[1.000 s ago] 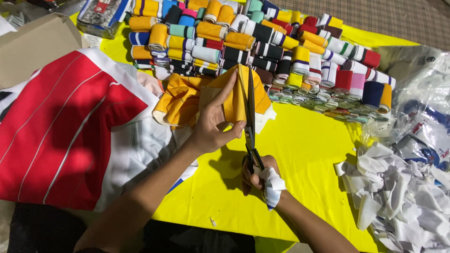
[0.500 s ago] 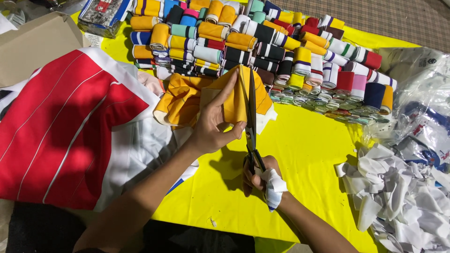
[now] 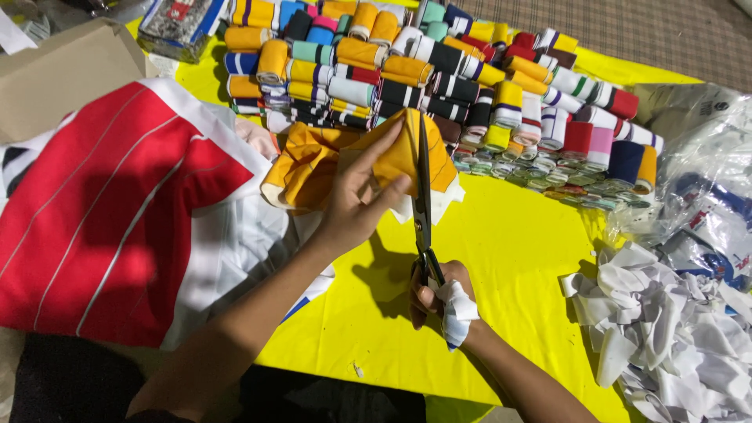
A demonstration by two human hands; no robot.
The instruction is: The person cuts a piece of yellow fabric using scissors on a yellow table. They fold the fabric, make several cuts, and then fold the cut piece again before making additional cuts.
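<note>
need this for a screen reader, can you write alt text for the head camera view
A person's right hand works scissors through a piece of orange cloth held up by the left hand, over a yellow table. Rolls of striped ribbing are stacked behind, red and white fabric lies left, white scraps right.

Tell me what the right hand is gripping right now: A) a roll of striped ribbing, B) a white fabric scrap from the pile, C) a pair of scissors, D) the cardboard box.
C: the right hand holds the handles of the scissors, whose blades run up into the orange fabric that the left hand steadies.
</note>
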